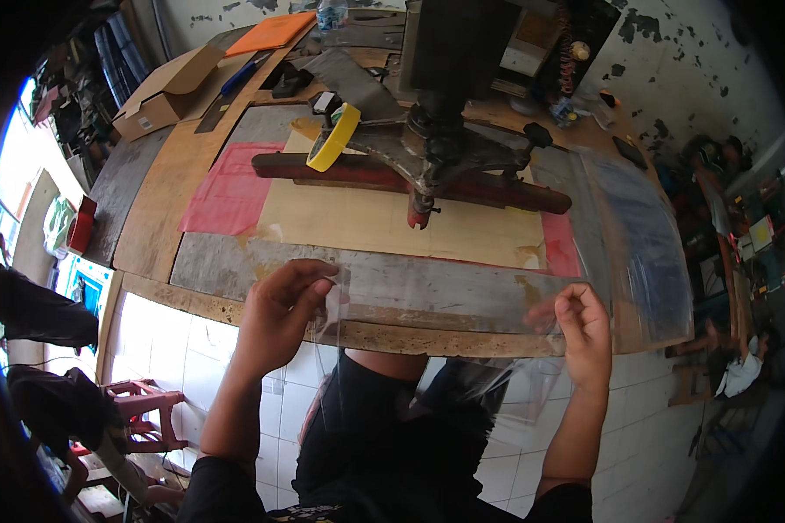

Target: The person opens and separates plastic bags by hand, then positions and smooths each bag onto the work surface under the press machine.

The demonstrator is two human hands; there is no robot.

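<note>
Between my two hands hangs a clear plastic sheet, its lower part drooping past the table's front edge in front of my legs. My left hand pinches its left edge between thumb and fingers. The right edge is pinched in my right hand. Just beyond, a cream board lies over red sheeting on the grey table plate. Above the board stands a dark metal press head with a long reddish bar. A yellow tape roll hangs at its left arm.
Clear plastic sheets lie on the table's right side. At the back left are an open cardboard box, an orange folder and a plastic bottle. People sit at both sides; a red stool stands lower left.
</note>
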